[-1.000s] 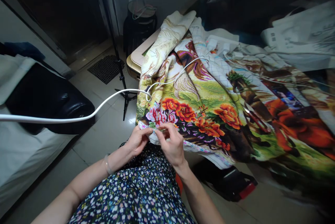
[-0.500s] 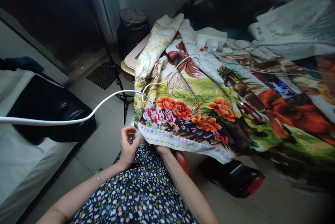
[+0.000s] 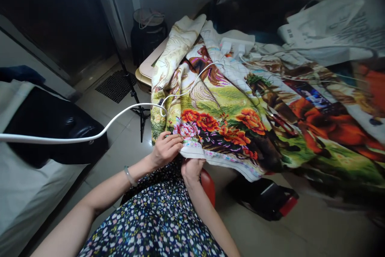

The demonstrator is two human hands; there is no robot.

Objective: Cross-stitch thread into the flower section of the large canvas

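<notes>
A large cross-stitch cloth (image 3: 210, 108) with orange and pink flowers and brown horses spreads over a table, its white border hanging toward me. My left hand (image 3: 167, 148) is closed on the lower left edge of this cloth, fingers bent over the border beside the pink flowers. Just right of it, my right hand (image 3: 192, 168) reaches under the lifted border, and its fingers are hidden by the cloth. No needle or thread can be made out at either hand.
A white cable (image 3: 120, 112) crosses from the left onto the cloth. On the cloth lie a power strip (image 3: 237, 42) and a lit phone (image 3: 313, 94). A tripod (image 3: 135, 96) stands left of the table. A black bag-like object (image 3: 267, 199) sits on the floor.
My left hand has moved right and taken hold of the cloth's edge. The border is now folded up at that corner, and more of my right hand shows.
</notes>
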